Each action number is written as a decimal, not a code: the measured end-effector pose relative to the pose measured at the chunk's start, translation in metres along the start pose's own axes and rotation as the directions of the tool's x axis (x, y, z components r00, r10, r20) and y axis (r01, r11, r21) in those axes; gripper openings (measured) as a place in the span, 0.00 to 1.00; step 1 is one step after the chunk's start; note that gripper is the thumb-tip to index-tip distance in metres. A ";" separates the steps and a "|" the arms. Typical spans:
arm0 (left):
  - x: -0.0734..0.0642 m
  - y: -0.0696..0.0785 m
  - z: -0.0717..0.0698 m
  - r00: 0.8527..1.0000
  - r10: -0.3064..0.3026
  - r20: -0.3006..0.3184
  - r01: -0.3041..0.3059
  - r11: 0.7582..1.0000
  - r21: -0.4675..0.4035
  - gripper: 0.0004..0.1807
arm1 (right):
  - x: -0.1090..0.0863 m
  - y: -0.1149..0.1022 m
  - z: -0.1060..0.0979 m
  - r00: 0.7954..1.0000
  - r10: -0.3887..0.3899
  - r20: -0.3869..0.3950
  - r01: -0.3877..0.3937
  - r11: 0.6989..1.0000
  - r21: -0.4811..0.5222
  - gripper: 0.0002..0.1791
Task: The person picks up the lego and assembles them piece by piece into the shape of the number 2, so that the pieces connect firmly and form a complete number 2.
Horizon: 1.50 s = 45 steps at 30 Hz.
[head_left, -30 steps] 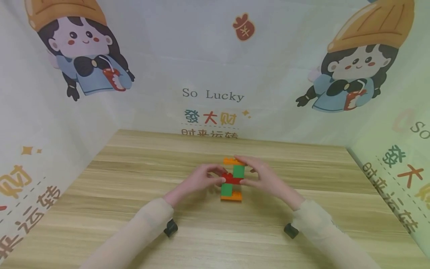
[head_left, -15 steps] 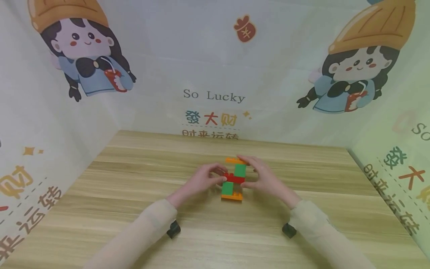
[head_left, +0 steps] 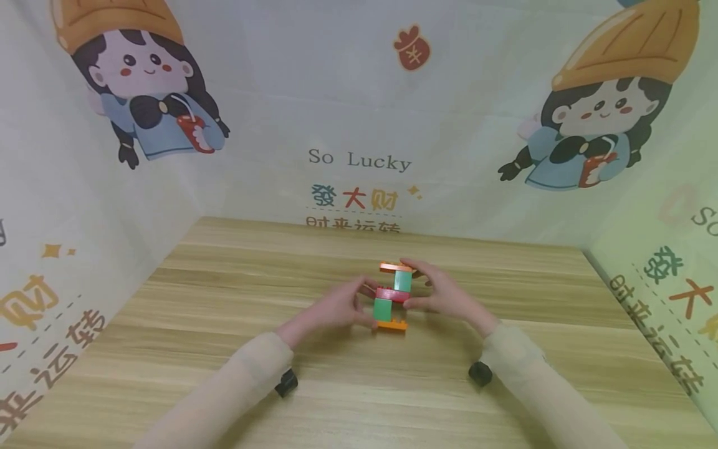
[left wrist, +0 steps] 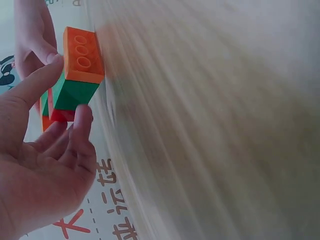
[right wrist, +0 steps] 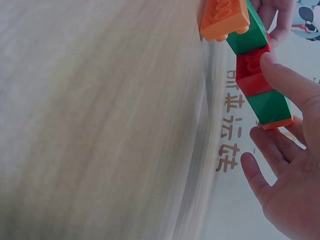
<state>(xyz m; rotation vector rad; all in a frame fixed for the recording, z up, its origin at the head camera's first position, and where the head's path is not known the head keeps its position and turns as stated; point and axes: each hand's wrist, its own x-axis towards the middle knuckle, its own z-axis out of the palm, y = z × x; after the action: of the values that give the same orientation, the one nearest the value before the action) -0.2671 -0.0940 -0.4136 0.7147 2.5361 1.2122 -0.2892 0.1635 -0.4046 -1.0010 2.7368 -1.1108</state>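
Observation:
Both hands hold a zigzag stack of toy building bricks in the middle of the head view. From the bottom it runs lower orange brick (head_left: 392, 326), lower green brick (head_left: 382, 310), red brick (head_left: 399, 295), upper green brick (head_left: 402, 280) and upper orange brick (head_left: 392, 267). My left hand (head_left: 339, 304) grips the lower left part, its thumb by the lower orange brick. My right hand (head_left: 449, 296) holds the upper right, thumb at the red brick and fingers at the top. In the left wrist view, the hollow underside of an orange brick (left wrist: 82, 55) shows, off the table.
The stack is over a wood-grain table (head_left: 235, 274). Behind it hangs a white printed cloth (head_left: 269, 112), which also covers both sides. A black wrist device (head_left: 287, 382) is on the left wrist and another black device (head_left: 480, 374) on the right.
My left thumb has slid down from the red brick to the lower orange brick. The stack has shifted slightly up and right in the head view; the right hand keeps its hold.

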 end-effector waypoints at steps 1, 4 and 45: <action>0.000 0.000 0.000 1.000 0.002 0.004 -0.002 1.000 0.019 0.38 | 0.000 0.001 0.000 1.000 0.007 0.009 -0.007 1.000 0.002 0.48; 0.001 -0.001 0.001 1.000 0.007 -0.001 -0.007 0.998 0.057 0.39 | 0.001 0.003 -0.001 0.999 0.027 0.032 -0.027 1.000 0.005 0.49; 0.005 0.005 0.007 0.997 -0.034 0.071 0.030 0.998 0.057 0.34 | -0.002 0.017 -0.005 0.970 0.105 0.218 -0.120 0.991 0.060 0.44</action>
<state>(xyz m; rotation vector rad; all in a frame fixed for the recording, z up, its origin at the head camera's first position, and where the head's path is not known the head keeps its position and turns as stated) -0.2670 -0.0839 -0.4139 0.7138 2.5213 1.0901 -0.2979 0.1769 -0.4124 -0.8870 2.5291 -1.0117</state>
